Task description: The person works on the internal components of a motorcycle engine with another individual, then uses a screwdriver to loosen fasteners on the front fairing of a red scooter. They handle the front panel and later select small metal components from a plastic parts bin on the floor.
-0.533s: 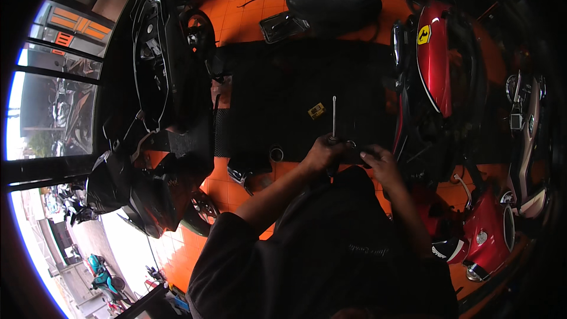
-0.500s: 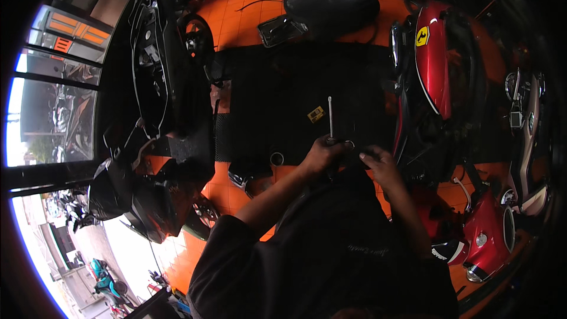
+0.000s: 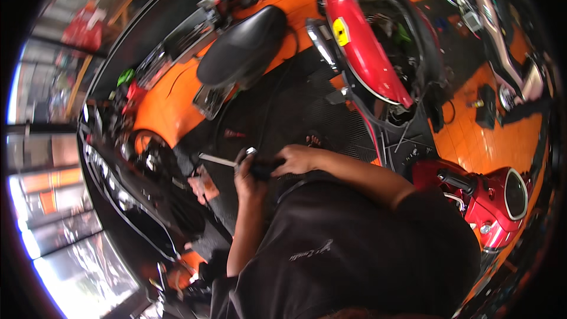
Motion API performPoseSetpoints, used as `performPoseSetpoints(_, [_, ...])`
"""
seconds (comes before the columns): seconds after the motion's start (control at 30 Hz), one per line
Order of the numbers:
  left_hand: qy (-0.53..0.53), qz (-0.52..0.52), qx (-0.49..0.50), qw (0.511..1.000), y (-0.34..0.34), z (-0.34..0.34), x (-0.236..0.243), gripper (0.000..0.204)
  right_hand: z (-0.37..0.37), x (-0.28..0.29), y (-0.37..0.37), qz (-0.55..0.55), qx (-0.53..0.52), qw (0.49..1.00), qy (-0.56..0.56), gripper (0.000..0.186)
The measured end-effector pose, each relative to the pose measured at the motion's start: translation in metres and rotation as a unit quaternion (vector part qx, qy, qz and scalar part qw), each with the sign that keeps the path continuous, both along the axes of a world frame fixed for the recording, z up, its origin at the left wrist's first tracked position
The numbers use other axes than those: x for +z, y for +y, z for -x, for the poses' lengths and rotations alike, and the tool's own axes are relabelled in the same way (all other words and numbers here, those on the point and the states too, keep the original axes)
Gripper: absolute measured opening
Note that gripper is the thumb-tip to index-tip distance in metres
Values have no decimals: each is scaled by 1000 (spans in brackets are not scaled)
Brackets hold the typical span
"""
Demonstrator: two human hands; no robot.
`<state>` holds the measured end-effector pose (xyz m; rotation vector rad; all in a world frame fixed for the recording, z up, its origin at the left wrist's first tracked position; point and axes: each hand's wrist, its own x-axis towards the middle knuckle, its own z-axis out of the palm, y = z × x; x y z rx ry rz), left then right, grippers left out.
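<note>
In front of my chest my left hand [image 3: 251,182] is closed around a slim, shiny metal tool [image 3: 217,159], whose long shank points out to the left. Its exact kind is blurred. Close to the left thumb shows a small round shiny metal piece [image 3: 251,150]. A dark, thick object [image 3: 267,169] spans the gap between both hands. My right hand [image 3: 297,159] reaches in from the right with its fingers closed on the dark object's near end. Motion blur and shadow hide the object's shape.
A red scooter body [image 3: 360,47] with its inside exposed stands ahead right, beside a black mat [image 3: 295,97]. A black seat [image 3: 245,47] lies on the orange tiles. A dark motorbike [image 3: 136,189] fills the left; a red scooter front [image 3: 499,207] is close at right.
My view has swung to the right. The metal tool has tipped from upright to pointing left. My right hand has come in from beside the left hand and closed on the dark object.
</note>
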<state>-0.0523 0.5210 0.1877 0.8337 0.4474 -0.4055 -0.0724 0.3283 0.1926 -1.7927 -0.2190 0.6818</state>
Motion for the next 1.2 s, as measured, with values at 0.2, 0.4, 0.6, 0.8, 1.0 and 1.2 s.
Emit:
performPoseSetpoints(0.2, [22,-57,30,998,-20,-69,17,32,-60,2,-25,28,-1,999,-18,39])
performPoseSetpoints(0.4, [54,-64,-35,996,-22,-123,25,26,-78,-45,-75,91,-94,990,60,40])
performPoseSetpoints(0.6, [49,33,-94,994,-12,-183,12,23,-109,-57,-107,82,-231,954,175,38])
performPoseSetpoints(0.8, [67,1,-137,988,14,-266,-7,17,-155,-78,-96,282,-333,899,27,38])
performPoseSetpoints(1.0, [39,52,-134,989,80,-357,-24,14,-110,-148,-97,198,-408,835,312,25])
performPoseSetpoints(1.2, [123,96,-59,986,178,-413,-33,18,-97,-168,-66,229,-378,853,278,15])
